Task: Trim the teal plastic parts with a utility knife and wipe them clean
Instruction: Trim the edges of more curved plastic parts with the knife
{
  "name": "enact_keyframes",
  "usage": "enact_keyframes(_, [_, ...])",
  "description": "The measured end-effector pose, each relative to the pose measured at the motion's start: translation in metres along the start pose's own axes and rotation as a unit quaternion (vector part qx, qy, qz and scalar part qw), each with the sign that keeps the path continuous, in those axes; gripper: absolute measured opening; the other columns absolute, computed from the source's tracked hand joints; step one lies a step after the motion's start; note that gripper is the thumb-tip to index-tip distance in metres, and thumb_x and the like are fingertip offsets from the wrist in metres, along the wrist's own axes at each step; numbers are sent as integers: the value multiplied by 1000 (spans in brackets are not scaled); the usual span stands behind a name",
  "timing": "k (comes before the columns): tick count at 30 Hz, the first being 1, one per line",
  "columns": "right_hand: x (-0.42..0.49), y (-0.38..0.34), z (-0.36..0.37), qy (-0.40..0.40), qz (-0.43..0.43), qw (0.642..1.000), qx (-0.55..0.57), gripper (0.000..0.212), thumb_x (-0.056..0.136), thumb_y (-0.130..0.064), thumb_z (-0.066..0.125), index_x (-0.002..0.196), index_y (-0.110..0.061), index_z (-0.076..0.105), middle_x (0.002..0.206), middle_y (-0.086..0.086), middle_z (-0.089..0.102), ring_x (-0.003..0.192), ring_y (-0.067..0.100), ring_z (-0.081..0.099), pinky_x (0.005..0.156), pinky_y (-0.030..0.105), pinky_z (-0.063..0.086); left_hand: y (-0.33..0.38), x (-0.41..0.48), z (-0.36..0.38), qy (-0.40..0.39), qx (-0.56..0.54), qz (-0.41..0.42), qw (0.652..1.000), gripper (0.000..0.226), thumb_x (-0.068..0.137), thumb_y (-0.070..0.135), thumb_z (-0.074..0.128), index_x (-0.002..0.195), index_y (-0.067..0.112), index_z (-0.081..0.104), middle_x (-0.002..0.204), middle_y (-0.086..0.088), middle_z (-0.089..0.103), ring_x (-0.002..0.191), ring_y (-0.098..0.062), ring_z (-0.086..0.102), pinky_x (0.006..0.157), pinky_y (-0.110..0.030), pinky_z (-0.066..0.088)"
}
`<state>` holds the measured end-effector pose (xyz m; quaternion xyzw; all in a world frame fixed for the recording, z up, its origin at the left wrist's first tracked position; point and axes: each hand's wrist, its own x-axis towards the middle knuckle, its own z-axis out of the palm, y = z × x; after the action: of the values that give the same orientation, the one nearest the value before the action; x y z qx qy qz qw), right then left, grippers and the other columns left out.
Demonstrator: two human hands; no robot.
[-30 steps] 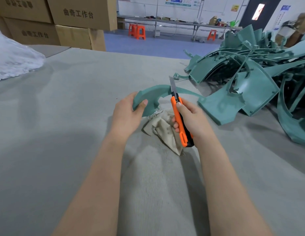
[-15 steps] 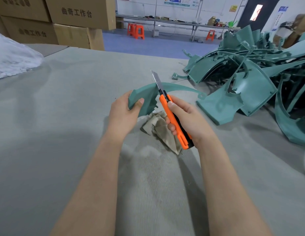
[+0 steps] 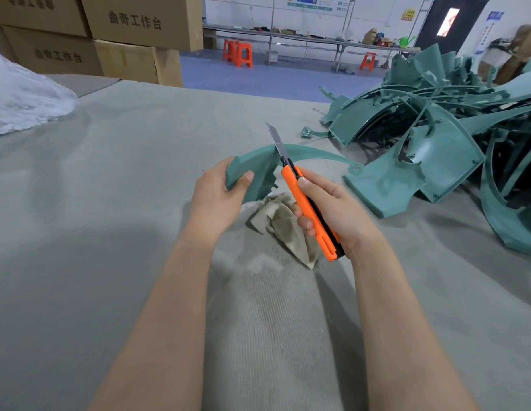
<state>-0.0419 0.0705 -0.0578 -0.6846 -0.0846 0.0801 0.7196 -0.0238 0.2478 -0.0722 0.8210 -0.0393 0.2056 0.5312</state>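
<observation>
Gripping the curved teal part (image 3: 260,169) by its left end, the left hand (image 3: 217,200) steadies it; the right hand (image 3: 338,212) clasps the utility knife (image 3: 305,209), blade crossing its rightward arc

Hidden or cut off

The left hand (image 3: 217,200) has its fingers behind the part (image 3: 258,167) (only the thumb shows). The right hand (image 3: 332,212) and knife (image 3: 305,209) cover some of the cloth (image 3: 283,223). The pile (image 3: 436,149) at the surface's (image 3: 110,203) far right corner and the boxes (image 3: 140,22) are cut by the frame. The posters (image 3: 311,1) are too small to read.

Bright, even indoor light; soft shadows; wide-angle bending at edges.
</observation>
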Motion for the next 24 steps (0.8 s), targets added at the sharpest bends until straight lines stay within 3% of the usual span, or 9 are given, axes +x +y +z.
enact_keyframes(9, [2,2,-3,10,5,1000,2,22,103,-22,47,107,-35,64,59,5,55,44,14,48,41,23,42,-1,0,3,0,4,6,1000,17,95,17,56,109,15,66,90,4,65,92,-21,62,79,-29,46])
enact_keyframes(16, [3,4,-10,6,29,999,24,29,102,-24,49,129,-24,60,64,8,55,44,14,46,41,23,41,-2,-1,3,-6,7,16,1000,16,95,16,56,108,15,66,92,1,67,92,-23,63,84,-36,48])
enact_keyframes(24, [-1,0,-11,-4,43,997,68,24,102,-20,47,123,-22,60,63,9,51,41,12,42,39,21,37,-4,0,3,-16,15,23,1000,14,95,18,56,106,18,65,89,4,66,89,-20,62,80,-32,47])
